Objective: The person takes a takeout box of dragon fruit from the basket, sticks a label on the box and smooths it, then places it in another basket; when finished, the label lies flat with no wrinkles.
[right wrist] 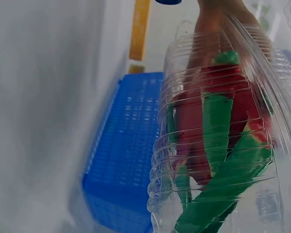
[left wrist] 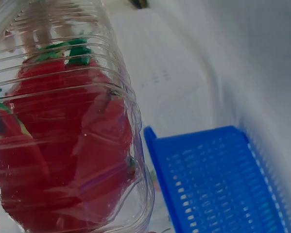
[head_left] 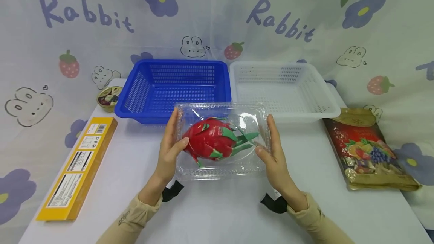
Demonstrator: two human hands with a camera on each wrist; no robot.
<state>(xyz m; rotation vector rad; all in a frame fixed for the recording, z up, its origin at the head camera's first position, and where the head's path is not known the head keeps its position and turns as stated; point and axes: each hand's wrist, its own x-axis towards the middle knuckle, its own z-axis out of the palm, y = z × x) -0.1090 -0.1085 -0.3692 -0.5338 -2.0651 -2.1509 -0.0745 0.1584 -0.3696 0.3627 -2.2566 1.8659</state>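
A clear plastic clamshell box (head_left: 222, 170) with a red dragon fruit (head_left: 207, 138) inside is held up over the table. My left hand (head_left: 169, 153) grips its left end, thumb on top and fingers along the side. At the opposite end my right hand (head_left: 276, 157) grips it the same way. The lid looks closed over the fruit, whose green leaf tips point right. In the left wrist view the red fruit (left wrist: 67, 126) shows through the ribbed wall; in the right wrist view its green leaves (right wrist: 218, 194) do.
Behind the box stand a blue basket (head_left: 173, 114) and a white basket (head_left: 288, 115), side by side. A yellow carton (head_left: 78, 168) lies at the left, a round tin (head_left: 109, 99) behind it. At the right lies a red and gold fruit-print bag (head_left: 369, 150).
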